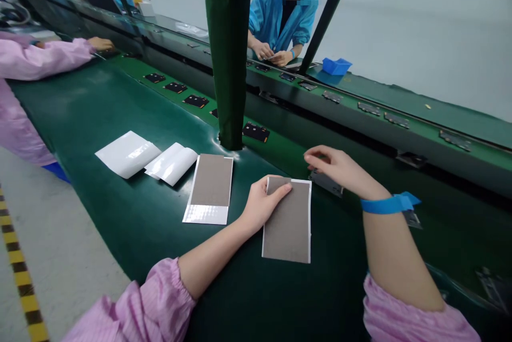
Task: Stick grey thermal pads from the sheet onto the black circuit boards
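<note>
Grey-faced and white-edged, holding the bordered sheet (287, 224) over the green desk (160, 246) with the left hand (262, 200). Grip clamped on its upper left part, with thumb laid across the grey face and other fingers mostly hidden behind. Reaching with the right hand (340, 168) past the sheet's upper right corner, just above a dark board (327, 182) at the edge of the belt (288, 158). Grip curled there, with tips close together; cannot tell whether quite closed or pinching anything. Wearing a blue band (390, 204) on the right wrist and pink sleeves on both arms.

Just left of the left hand, coming to a second grey sheet (212, 179), flat on the desk, with a glossy white strip at its near end. Farther left, reaching two curled white sheets (173, 164) (127, 154), touching or nearly so. Beyond these, running into a green post (230, 54) and a row of dark boards along the belt.

Across the line, facing a co-worker in blue (269, 14), with a thin piece in both hands, near a blue tray (336, 66). At far left, flanked by a pink-sleeved person (44, 56) with one hand at the belt.
</note>
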`<state>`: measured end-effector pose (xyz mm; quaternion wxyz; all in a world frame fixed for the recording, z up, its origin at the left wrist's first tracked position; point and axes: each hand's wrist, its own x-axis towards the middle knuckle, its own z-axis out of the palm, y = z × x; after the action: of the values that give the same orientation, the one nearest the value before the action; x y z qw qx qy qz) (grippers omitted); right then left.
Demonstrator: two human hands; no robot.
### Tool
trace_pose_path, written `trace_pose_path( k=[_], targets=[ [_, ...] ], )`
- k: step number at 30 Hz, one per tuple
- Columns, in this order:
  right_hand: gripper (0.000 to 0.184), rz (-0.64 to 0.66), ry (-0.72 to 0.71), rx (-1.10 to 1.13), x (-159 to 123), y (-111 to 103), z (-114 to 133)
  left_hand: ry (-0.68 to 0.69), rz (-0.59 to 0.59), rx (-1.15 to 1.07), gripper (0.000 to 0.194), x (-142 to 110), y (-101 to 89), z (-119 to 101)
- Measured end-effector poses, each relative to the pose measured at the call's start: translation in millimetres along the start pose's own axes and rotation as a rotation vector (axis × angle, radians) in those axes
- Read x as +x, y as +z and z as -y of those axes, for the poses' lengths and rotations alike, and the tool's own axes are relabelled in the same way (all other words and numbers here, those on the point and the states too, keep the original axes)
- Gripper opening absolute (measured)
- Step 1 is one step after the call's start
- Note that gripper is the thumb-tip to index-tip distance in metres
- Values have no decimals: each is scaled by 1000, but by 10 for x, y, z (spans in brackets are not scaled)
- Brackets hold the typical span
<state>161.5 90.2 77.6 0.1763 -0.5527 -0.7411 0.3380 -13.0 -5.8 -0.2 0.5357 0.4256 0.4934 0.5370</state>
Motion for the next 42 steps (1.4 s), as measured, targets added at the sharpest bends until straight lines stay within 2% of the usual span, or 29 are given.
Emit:
trace_pose_path(
  k=[2, 4, 11, 15, 18, 22, 25, 28, 36, 42],
  targets=[
    [32, 177, -123, -18, -48, 65, 130, 4, 2, -2, 32, 7, 0, 8],
    [31, 239, -196, -60, -92, 97, 224, 15, 4, 1, 32, 14, 2, 14],
    [33, 209, -313, -128, -97, 168, 252, 3, -22, -69, 31, 16, 9, -4],
    [35, 211, -289, -70, -41, 172, 162, -44, -13, -236, 30, 20, 21, -14],
    [40, 146, -253, 27, 149, 191, 0, -95, -11, -323, 29, 28, 31, -18],
    [45, -27, -180, 32, 678, 329, -242, -110, 19, -339, 29, 32, 39, -25],
    [36, -61, -158, -27, 1086, 453, -326, -93, 38, -339, 30, 34, 45, -23],
    [25, -44, -174, -66, 1322, 491, -354, -91, 39, -338, 29, 34, 51, -16],
    [21, -48, -148, -144, 1356, 434, -504, -85, 51, -345, 25, 32, 59, -28],
    [23, -202, -88, -175, 1274, 504, -642, -75, 62, -334, 28, 29, 47, -26]
  ],
)
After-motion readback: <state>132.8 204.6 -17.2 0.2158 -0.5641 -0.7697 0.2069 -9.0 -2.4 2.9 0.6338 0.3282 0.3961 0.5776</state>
